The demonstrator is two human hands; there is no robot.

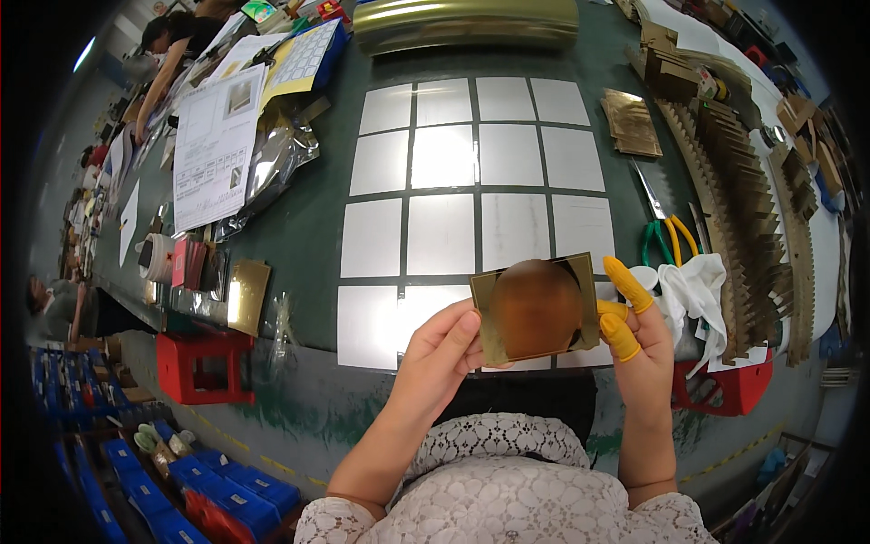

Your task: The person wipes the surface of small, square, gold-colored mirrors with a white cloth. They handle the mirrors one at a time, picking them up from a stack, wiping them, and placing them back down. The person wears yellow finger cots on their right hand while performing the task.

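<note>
A shiny brass-coloured metal plate (535, 313) is held up in front of me above the near edge of the table, its mirror-like middle showing a blurred dark brown reflection. My left hand (433, 358) pinches its left edge between thumb and fingers. At the right edge my right hand (642, 340), with yellow finger cots on several fingers, grips the plate with its index finger raised. I cannot tell whether it is one plate or several together. Beyond and partly behind it, silvery white square sheets (441, 238) lie in a grid on the green tabletop (304, 263).
Right: scissors (654, 204), white gloves (698, 299), stacked brass plates (632, 127) and slotted racks (725, 218). Left: a paper form (210, 145) and a gold plate (246, 297). A gold roll (467, 27) lies at the back. Red stools (204, 370) flank me; a person (177, 45) is far left.
</note>
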